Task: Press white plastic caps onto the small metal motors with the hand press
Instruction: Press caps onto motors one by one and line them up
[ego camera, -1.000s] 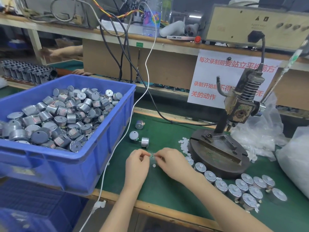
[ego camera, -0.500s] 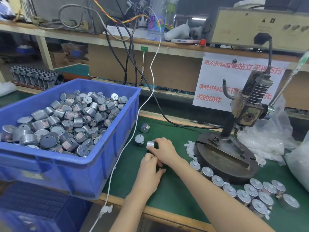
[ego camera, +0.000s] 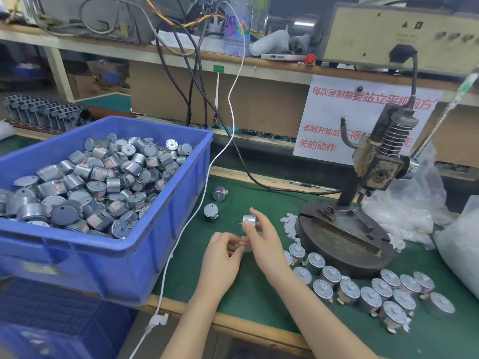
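My right hand (ego camera: 264, 242) holds a small metal motor (ego camera: 249, 220) above the green mat, its thin shaft pointing left. Just below and left of it, my left hand (ego camera: 223, 251) has its fingertips pinched together on something small and pale, probably a white cap; I cannot see it clearly. A little heap of white caps (ego camera: 289, 224) lies beside the hand press (ego camera: 373, 172), whose round base (ego camera: 344, 244) carries an empty fixture. Two loose motors (ego camera: 211, 210) lie further back on the mat. Several capped motors (ego camera: 373, 288) stand in rows at the right front.
A blue bin (ego camera: 145, 237) heaped with motors fills the left. A white cable (ego camera: 207, 177) runs across the mat and over the front edge. Clear plastic bags (ego camera: 414, 213) lie right of the press. A shelf with a grey power unit (ego camera: 399, 32) runs behind.
My right hand has picked a motor up off the mat and lifted it. My left hand has come up beneath it with fingertips pinched.
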### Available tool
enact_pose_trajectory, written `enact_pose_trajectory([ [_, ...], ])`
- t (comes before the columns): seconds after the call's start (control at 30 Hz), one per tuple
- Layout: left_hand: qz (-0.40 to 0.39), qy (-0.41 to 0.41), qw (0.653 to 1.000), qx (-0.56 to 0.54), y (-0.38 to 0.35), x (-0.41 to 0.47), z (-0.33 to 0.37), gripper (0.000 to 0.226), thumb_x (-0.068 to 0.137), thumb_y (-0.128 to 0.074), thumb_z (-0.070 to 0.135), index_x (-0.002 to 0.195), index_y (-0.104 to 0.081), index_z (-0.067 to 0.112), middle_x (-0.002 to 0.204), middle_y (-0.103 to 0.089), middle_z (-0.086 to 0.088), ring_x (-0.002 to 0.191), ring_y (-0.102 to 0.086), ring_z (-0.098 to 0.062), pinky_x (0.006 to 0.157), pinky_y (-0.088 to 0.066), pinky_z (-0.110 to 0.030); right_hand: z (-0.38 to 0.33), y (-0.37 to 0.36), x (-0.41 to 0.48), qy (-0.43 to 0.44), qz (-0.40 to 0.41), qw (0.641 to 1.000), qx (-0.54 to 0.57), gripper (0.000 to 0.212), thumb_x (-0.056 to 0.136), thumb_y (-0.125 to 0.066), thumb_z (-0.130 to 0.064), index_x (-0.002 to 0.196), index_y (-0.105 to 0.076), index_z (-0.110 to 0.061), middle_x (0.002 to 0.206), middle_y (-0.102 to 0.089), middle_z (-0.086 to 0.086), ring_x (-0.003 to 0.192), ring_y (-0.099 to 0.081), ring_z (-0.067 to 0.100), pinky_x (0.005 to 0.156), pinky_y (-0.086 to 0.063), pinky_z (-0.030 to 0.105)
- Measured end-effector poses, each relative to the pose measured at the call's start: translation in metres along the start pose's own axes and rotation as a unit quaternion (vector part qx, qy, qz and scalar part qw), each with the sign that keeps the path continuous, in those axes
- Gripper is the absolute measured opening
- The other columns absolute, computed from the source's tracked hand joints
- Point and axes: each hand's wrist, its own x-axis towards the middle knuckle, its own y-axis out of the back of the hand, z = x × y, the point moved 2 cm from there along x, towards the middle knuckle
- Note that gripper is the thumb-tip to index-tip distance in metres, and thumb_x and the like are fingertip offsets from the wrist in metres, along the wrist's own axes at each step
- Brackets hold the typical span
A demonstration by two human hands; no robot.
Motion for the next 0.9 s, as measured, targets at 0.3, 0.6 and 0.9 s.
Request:
enact_pose_trajectory([
  [0.3,0.079,0.039,0.995,-0.049,0.01,-0.001,-0.001,0.022,0.086,-0.052,-0.007,0.09,-0.059,0.015,0.096,-0.054,-0.001,0.08,-0.055,-0.002,0.069,-0.041,-0.003,0.018,-0.001,-0.023,0.059,0.0,0.982,-0.178,0.039,0.099,-0.042,-0.023,0.138,-0.04,-0.018,0.118,-0.047,0.003,0.111,-0.047,0.014,0.083,-0.027,0.012],
  [0.6,0.014,0.004,0.996,0.084,0.0,-0.002,0.003,0.005,0.085,-0.06,0.003,0.086,-0.064,0.007,0.091,-0.05,-0.001,0.086,-0.051,-0.019,0.075,-0.038,-0.018,0.019,-0.003,-0.024,0.072,-0.025,0.972,-0.223,0.045,0.102,-0.031,-0.024,0.146,-0.026,-0.018,0.105,-0.039,-0.002,0.091,-0.041,0.008,0.073,-0.025,0.011],
  [0.9,0.073,0.04,0.997,0.001,0.007,-0.003,0.002,0.015,0.09,-0.05,0.0,0.091,-0.063,0.007,0.092,-0.055,-0.001,0.079,-0.054,-0.011,0.068,-0.037,-0.009,0.022,-0.005,-0.023,0.07,-0.035,0.966,-0.246,0.045,0.102,-0.031,-0.028,0.146,-0.027,-0.023,0.103,-0.038,-0.006,0.088,-0.042,0.006,0.071,-0.026,0.014],
])
